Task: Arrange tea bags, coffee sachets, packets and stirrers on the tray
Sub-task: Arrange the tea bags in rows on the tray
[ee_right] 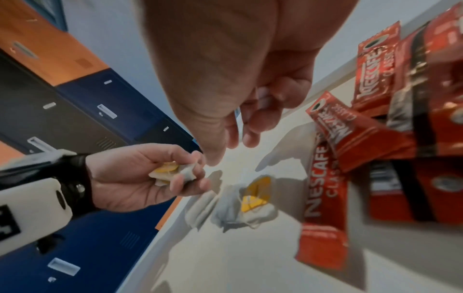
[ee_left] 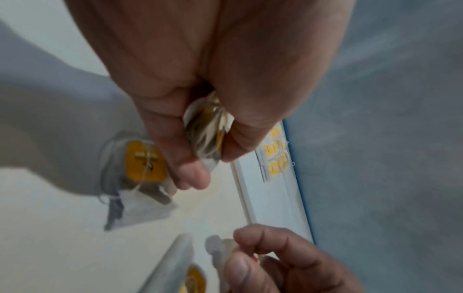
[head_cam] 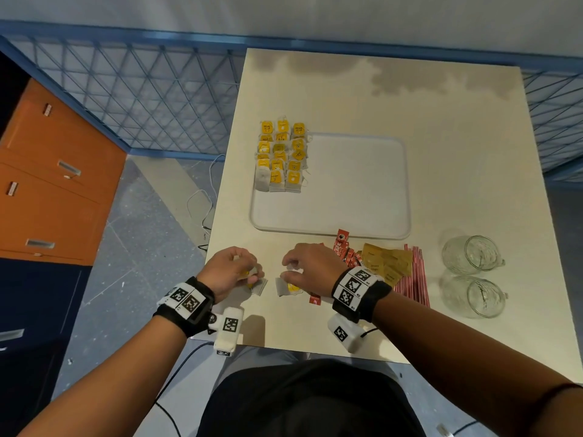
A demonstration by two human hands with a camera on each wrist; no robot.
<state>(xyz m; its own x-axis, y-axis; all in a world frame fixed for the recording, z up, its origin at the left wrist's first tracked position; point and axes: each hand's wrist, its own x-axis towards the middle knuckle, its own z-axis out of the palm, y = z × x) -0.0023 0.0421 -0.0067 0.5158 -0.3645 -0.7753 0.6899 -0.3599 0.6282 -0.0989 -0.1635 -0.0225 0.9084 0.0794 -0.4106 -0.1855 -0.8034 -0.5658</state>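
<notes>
Currently left hand (head_cam: 232,269) has its fingers (ee_left: 192,174) pinched on a small bunch of tea bags (ee_left: 206,134), held just above the near-left tabletop (head_cam: 457,146). Right hand (head_cam: 310,268) fingers (ee_left: 253,237) are curled on a white tea bag (ee_left: 218,247), over a loose yellow-tagged bag (head_cam: 288,287). Rows of tea bags (head_cam: 280,156) sit on the tray's (head_cam: 362,228) far-left corner. Coffee sachets (ee_right: 323,208), brown packets (head_cam: 388,261) and red stirrers (head_cam: 415,275) lie near the tray's near edge, right of the hands.
</notes>
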